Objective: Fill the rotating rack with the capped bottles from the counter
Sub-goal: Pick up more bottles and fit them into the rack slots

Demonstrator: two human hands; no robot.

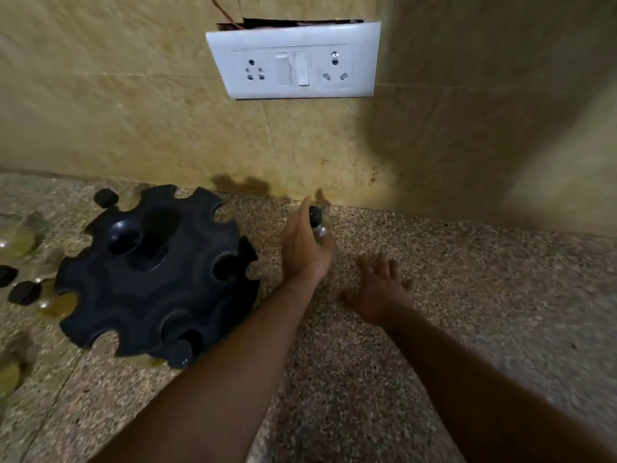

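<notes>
Right of the rack (157, 272), her left hand (305, 248) grips a capped bottle (317, 223); right hand (380, 289) lies spread on the counter (467, 295). Carrying step; next she needs an empty notch

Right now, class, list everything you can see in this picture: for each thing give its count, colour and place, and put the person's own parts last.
Rotating rack: one, black, on the counter at left; one capped bottle sits in its near slot.
Loose bottles: several, clear with black caps, lying left of the rack; blur hides the exact count.
Held bottle: one, clear, black cap, near the wall.
Counter: one, speckled brown stone.
Switch plate: one, white, on the beige tiled wall.
Hands: left hand grips the held bottle; right hand open, over the counter.
</notes>
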